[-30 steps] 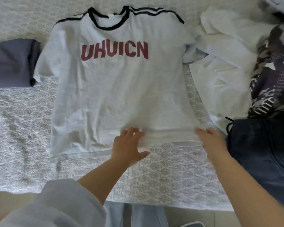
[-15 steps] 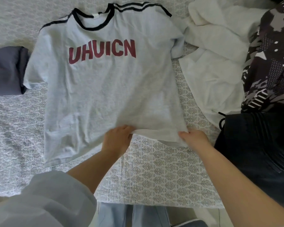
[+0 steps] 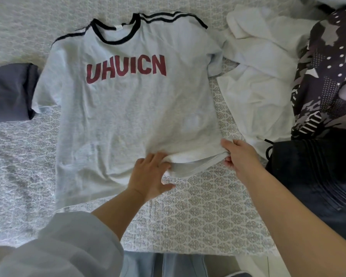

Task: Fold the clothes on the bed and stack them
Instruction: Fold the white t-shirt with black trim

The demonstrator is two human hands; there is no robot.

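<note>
The right hand [image 3: 241, 156] has its grip on the bottom hem of the light grey T-shirt [image 3: 128, 116], at the hem's right corner; the thumb lies on top of the cloth and the fingers are curled beneath it, so the corner is pinched and raised slightly off the bed [image 3: 198, 212]; the left hand [image 3: 150, 174] meets the same hem nearer its middle, fingers bent over the edge and tucked into the fold of fabric, thumb spread out over the bedcover; between the two hands the hem sags in a shallow loop that shows the shirt's inner layer. The rest of the T-shirt lies face up and mostly flat on the patterned bedcover, collar away from the person; it carries dark red lettering across the chest, a black neckband and black stripes along both shoulders; its left part of the hem still lies flat on the cover, beyond the left hand.

A loose pale sleeve [image 3: 54, 246] covers the left forearm; the right forearm is bare. To the left of the shirt, touching its sleeve, sits a dark blue-grey folded garment [image 3: 8, 92]; to the right lies a crumpled white garment [image 3: 258, 76], just beside the shirt's other sleeve; further right is a black, grey and white patterned garment [image 3: 328, 72], and below that a dark denim piece [image 3: 318, 172] with a black drawstring at its near edge, close to the right wrist.
</note>
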